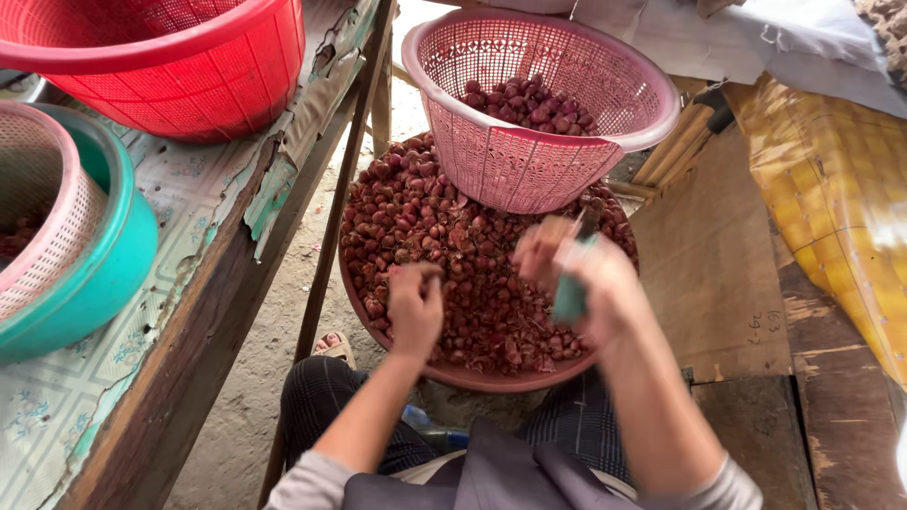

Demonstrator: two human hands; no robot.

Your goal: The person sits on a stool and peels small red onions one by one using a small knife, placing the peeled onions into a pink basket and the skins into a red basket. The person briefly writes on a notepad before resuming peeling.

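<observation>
Left hand (pixel 416 307): fingers curled down into a loose fist, tips pinched on something small at the heap's surface, most likely a single shallot, though the item itself is hidden under the knuckles. Right hand (pixel 590 274): motion-blurred, closed around a small knife with a teal handle (pixel 571 300); a pale blur at the fingertips may be a bulb or loose skin, cannot tell which.

Both hands hang over the wide reddish-brown basin (pixel 491 380) on the person's lap, heaped with red shallots (pixel 425 212) mixed with papery peel. A pink mesh colander (pixel 529 170) rests tilted on the basin's far rim, holding a smaller lot of cleaner-looking bulbs (pixel 529 104) (these read as the finished ones, judging by the lack of skins among them).

Judgement on doing this well: pick up one bulb at a time, pinch it firmly, keep the blade edge turned away from the holding fingers, and work over the basin so the skins fall there.

Further out: to the left a worn wooden table (pixel 203 312) with a peeling patterned cover, bearing a red plastic basket (pixel 179 66) and a teal bowl (pixel 113 255) with a pink sieve (pixel 38 217) nested inside. To the right, wooden boards (pixel 718 274) and a yellow patterned sheet (pixel 841 198). Checked trousers and a sandalled foot (pixel 331 347) below.
</observation>
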